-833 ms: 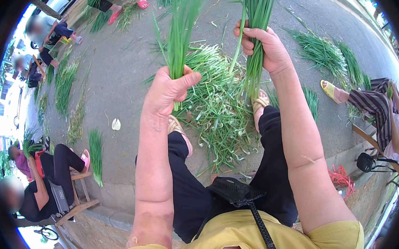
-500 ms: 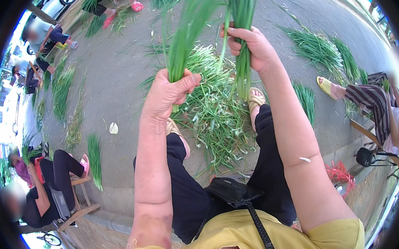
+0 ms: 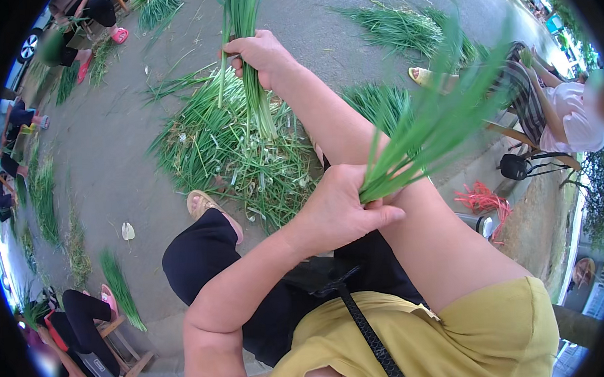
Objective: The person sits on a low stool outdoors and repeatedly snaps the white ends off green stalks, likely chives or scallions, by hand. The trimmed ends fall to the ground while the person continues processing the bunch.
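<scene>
- Since the earlier frame, left hand (image 3: pixel 341 210) has dropped away from the pile and come in close to the body, now crossing in front of the right forearm; its bunch of green stalks (image 3: pixel 435 123) has swung from pointing up to fanning out toward the upper right.
- Right hand (image 3: pixel 262 54) has stayed far out, stretched over the pile, though the view has shifted and it now sits upper centre.
- Left hand: fingers closed tight round the cut ends of the loose green bunch, thumb lying across the top. Leaves blurred at the tips.
- Right hand: fist clamped on a second bundle (image 3: pixel 250 89) held upright; green tops run out of view above, pale root ends hang below the fist, just over the pile.
- Hands well apart, each on its own bunch.
- Heap of green stalks (image 3: pixel 225 151) spread on the grey pavement (image 3: pixel 108 130), directly in front of the person's knees, beside a sandalled foot (image 3: pixel 204 206).
- Person wears a yellow top and dark trousers; black strap (image 3: pixel 364 325) runs across the chest.
- More green bundles lie scattered about the pavement, upper right (image 3: pixel 392 27) and along the left edge.
- Seated person in a pale top (image 3: pixel 571 116) at right on a stool; red tangle of string (image 3: pixel 481 198) on the ground near them.
- Other seated people at far left and lower left, partly cut off by the rim.
</scene>
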Demonstrator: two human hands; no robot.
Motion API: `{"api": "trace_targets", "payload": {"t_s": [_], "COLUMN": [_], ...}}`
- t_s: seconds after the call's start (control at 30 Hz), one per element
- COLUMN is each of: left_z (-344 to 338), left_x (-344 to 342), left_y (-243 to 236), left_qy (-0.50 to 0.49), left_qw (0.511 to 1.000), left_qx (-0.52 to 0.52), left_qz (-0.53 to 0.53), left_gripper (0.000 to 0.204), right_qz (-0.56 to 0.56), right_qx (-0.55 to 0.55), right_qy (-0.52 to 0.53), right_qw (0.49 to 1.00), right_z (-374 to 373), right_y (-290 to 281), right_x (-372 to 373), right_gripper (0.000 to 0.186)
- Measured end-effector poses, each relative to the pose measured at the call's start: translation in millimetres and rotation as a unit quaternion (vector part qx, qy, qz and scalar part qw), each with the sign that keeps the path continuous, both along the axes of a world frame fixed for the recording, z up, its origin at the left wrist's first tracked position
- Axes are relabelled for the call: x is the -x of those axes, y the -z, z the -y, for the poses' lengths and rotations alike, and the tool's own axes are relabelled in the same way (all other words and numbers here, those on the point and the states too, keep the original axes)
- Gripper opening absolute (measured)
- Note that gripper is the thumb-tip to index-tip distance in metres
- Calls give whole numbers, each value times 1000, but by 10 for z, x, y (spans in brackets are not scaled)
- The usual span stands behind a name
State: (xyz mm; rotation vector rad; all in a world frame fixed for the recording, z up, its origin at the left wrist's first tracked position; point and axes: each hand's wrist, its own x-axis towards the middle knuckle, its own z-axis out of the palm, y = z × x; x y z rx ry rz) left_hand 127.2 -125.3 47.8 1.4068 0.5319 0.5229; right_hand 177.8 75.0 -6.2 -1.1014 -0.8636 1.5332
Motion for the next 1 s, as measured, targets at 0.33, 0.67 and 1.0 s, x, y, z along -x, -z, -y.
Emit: {"api": "trace_targets", "payload": {"t_s": [0.33, 0.67, 1.0], "left_z": [-651, -1120, -1171], "left_x": [1073, 1356, 1176], "left_y": [207, 329, 396], "left_qy": [-173, -416, -359], "left_qw": [982, 879, 898], "left_qx": [70, 191, 226], "left_qz": [-34, 135, 118], "left_gripper": [12, 36, 32], "right_qz": [-35, -95, 52], "right_qx": [-26, 4, -9], "right_qy": [1, -207, -168], "right_qw": [999, 974, 984], "right_z": [26, 292, 312], "right_y": [-8, -265, -129], "right_x": [-185, -20, 162], "right_gripper": [9, 16, 24]}}
